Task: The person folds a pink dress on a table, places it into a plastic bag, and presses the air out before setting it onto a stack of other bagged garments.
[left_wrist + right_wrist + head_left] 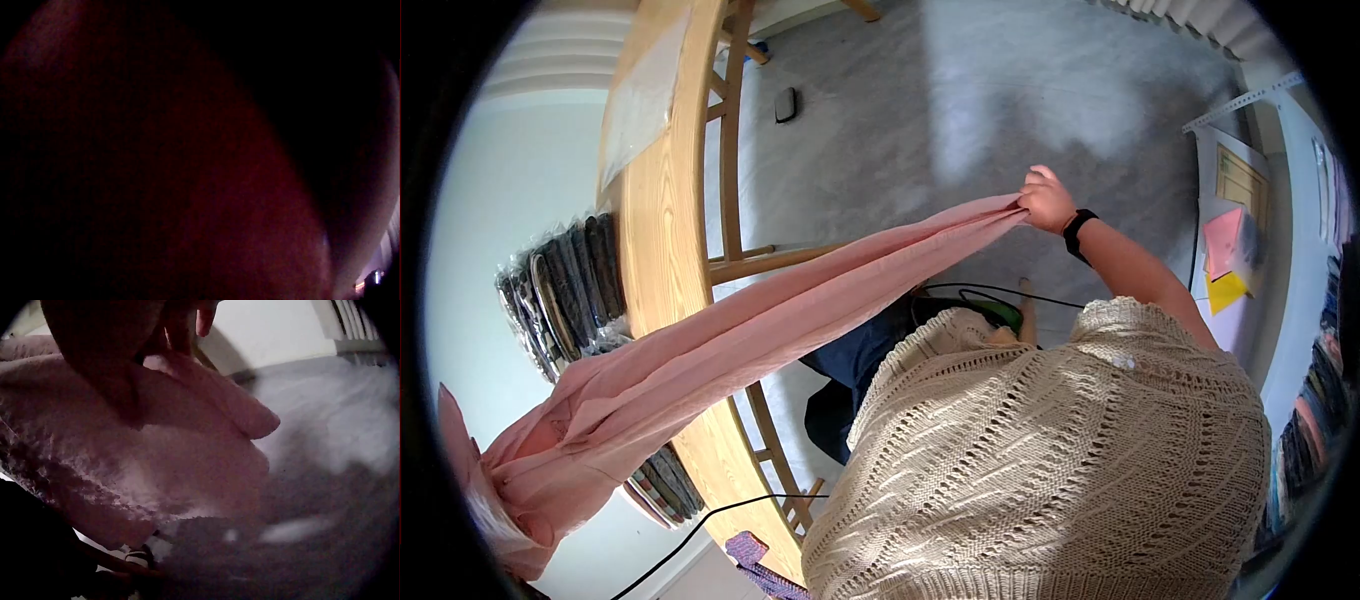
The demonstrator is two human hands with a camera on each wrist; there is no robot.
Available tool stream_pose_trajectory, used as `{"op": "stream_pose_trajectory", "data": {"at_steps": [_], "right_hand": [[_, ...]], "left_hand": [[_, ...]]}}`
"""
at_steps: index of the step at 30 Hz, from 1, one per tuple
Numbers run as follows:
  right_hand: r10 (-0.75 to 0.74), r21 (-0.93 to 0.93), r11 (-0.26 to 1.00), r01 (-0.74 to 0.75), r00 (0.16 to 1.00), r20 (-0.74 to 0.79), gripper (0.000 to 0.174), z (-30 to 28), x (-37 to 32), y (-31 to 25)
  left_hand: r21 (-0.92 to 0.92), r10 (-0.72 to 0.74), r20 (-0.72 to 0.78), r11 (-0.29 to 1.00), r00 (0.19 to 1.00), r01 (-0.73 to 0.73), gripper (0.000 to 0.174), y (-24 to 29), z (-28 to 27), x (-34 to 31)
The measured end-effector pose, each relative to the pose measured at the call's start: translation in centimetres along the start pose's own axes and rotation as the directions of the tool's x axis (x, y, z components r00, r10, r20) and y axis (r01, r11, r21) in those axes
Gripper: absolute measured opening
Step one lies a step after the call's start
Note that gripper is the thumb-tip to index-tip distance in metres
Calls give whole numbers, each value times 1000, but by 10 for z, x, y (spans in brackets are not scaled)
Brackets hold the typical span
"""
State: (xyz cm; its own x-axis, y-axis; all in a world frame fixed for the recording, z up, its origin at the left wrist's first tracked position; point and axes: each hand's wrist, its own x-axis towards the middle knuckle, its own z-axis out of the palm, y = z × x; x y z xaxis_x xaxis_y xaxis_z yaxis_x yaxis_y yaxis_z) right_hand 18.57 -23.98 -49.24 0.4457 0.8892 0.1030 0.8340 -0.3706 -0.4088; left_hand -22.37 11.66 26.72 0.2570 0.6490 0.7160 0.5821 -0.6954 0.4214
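A long pink cloth [800, 295] is stretched across the head view, its near end at the lower left bunched and folded. At the other end, my right hand [1048, 200] grips the gathered cloth, a black band around the wrist. Seen from the right wrist, thumb and fingers of that hand [119, 362] pinch the cloth [187, 456], and its loose end sticks out past them. My left hand does not show in the head view. The left wrist view is almost black, with a dim reddish surface filling it; how that hand lies cannot be told.
A wooden table [662, 230] stands on the left, partly under the cloth, with a clear plastic sheet [650, 100] on top. Folded dark fabrics [565, 285] in plastic lie beyond it. A black cable [730, 508] runs past the table edge. A small dark object [785, 105] lies on the grey floor [860, 150].
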Motion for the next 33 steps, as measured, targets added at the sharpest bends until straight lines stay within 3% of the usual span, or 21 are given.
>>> {"op": "stream_pose_trajectory", "data": {"at_steps": [1, 3, 4, 6, 8, 11, 13, 15, 17, 21, 23, 26, 30, 32, 33], "right_hand": [[-19, -41, 999, 19, 1000, -13, 5, -7, 5, -5], [-40, -77, 996, 37, 999, -31, 4, -7, 4, -2], [-48, -86, 995, 46, 999, -26, 4, -5, 4, 0], [-56, -95, 994, 54, 998, -20, 5, 5, 3, 8], [47, -79, 996, -39, 995, 92, 9, 17, 2, 14], [23, -101, 995, -6, 986, 167, 10, 13, 2, 14], [-32, -81, 996, 42, 991, 130, 11, 9, -1, 13], [-85, -62, 994, 91, 992, 93, 13, 10, -2, 14], [116, -29, 993, -112, 956, 269, 16, 18, 0, 13], [106, 170, 977, -132, 982, 154, 14, 22, -3, 10], [172, 272, 945, -182, 983, 63, 16, 14, -1, 2], [195, 349, 915, -201, 979, 53, 18, 18, -2, 4], [137, 306, 940, -154, 988, 76, 21, 16, -5, 12], [279, 361, 880, -308, 951, 131, 23, 12, -6, 14], [278, 360, 881, -307, 951, 133, 23, 7, -6, 12]], "left_hand": [[-2, -8, 3, 1000, 1000, 8, 33, 11, 11, -13], [-187, -119, 204, 970, 972, 158, 34, 51, 27, -55], [-187, -120, 205, 969, 971, 159, 34, 44, 32, -50], [23, -56, -223, 998, 973, 63, 32, 16, 37, -25], [73, -10, -163, 997, 987, 22, 31, -1, 13, 0], [105, 9, -111, 995, 994, 3, 30, 0, 10, 1], [92, -13, -119, 995, 993, 24, 30, 7, 17, -6], [-45, -66, -92, 997, 994, 62, 32, 13, 25, -14], [23, -32, -99, 999, 995, 35, 36, 13, 21, -14], [91, 4, -125, 996, 992, 7, 41, 6, 15, -11], [85, -10, -126, 996, 992, 21, 41, 3, 15, -8], [82, -16, -123, 996, 992, 26, 41, -2, 19, -10], [101, -20, -118, 994, 993, 32, 40, -9, 23, -14], [116, -22, -112, 993, 993, 35, 40, -13, 23, -16], [124, -22, -112, 992, 993, 36, 40, -17, 24, -17]]}}
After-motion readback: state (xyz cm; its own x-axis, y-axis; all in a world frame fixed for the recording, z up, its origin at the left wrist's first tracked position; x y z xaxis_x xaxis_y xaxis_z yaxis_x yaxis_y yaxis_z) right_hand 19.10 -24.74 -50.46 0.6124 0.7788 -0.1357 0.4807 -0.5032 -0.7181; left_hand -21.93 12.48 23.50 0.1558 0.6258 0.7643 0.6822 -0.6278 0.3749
